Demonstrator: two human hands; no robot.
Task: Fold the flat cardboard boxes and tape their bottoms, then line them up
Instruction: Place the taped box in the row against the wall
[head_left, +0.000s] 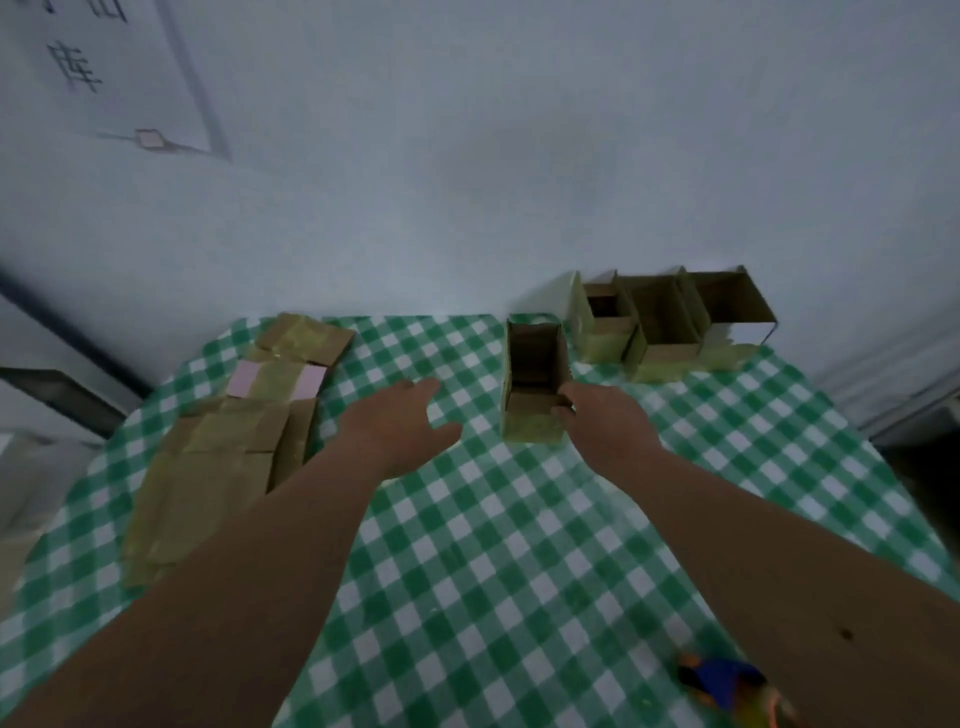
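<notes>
Your right hand (605, 415) grips the near right corner of an upright folded box (534, 382) on the checked tablecloth (493, 545); your left hand (410, 421) hovers with fingers spread, holding nothing; three more folded boxes (665, 327) line the wall; flat cardboard (228, 447) lies left.

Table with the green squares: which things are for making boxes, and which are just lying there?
For the job: folded box held by the right hand; three finished boxes by the wall; flat cardboard stack; open left hand.
Lying about: blue-orange object; wall paper.
</notes>
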